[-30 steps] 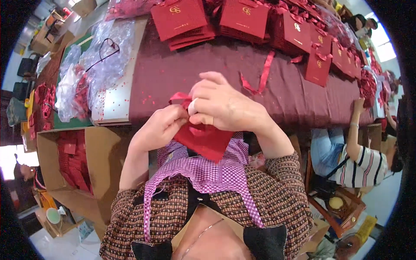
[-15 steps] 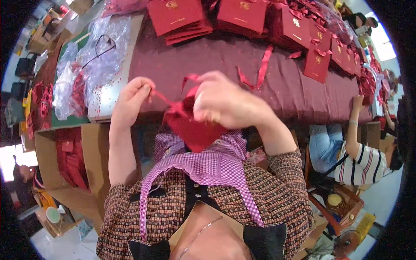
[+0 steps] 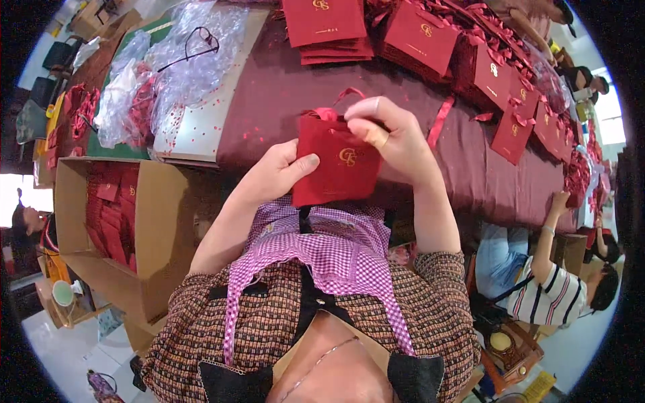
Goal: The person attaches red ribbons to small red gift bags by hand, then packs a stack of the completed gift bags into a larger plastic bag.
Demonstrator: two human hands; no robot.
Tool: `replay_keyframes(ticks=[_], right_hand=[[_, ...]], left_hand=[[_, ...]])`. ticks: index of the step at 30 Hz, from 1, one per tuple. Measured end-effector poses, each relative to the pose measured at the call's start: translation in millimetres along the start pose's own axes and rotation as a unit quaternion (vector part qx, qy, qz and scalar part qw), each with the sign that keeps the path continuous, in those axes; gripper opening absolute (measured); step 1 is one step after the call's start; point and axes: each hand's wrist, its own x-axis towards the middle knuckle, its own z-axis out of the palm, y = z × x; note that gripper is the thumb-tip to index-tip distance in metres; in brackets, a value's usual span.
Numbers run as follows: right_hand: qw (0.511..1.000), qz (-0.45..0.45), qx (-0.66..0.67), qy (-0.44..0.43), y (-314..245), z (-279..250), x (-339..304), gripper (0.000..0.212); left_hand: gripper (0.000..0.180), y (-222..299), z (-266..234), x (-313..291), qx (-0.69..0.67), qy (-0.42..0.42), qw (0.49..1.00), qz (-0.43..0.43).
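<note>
Back from the left comes the left hand [image 3: 279,173], which half a second ago was out tugging a ribbon, and the red pouch [image 3: 338,173] now turns its gold-marked front to the camera! Widest of all, the dark maroon tablecloth [image 3: 269,84] spreads beyond the hands, scattered with red specks. Down at the left, a cardboard box [image 3: 161,221] gapes, red pouches [image 3: 111,221] piled inside. Above it, crumpled clear plastic [image 3: 178,84] sprawls over a pale board. Along the far side stand stacks of red bags [image 3: 416,40] topped with ribbons.

Now the pouch itself, held over the table's near edge, above the checked apron: left thumb across the front, fingers behind, a firm grasp. And the right hand [image 3: 396,138]? Fingers bent at the upper right corner (pinching or merely touching, I cannot tell). Smaller still, black-framed glasses [image 3: 201,46] lie on the plastic, and a loose red ribbon [image 3: 440,122] rests beyond the right hand.
</note>
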Motion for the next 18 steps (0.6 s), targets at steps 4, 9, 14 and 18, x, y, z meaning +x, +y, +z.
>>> replay_keyframes(ticks=[4,9,14,18], right_hand=[[1.0,0.009,0.004,-0.01,5,0,16,0.032],[0.99,0.065,0.103,-0.066,2,8,23,0.015],[0.995,0.085,0.049,0.017,20,11,30,0.016],[0.994,0.105,0.01,0.039,26,9,28,0.014]], left_hand=[[0.03,2,0,-1,0.016,-0.034,0.999,-0.006],[0.031,0,0,-2,0.019,-0.029,0.999,-0.013],[0.03,2,0,1,-0.1,-0.011,0.994,-0.043],[0.03,-1,-6,-1,-0.179,0.016,0.981,-0.077]])
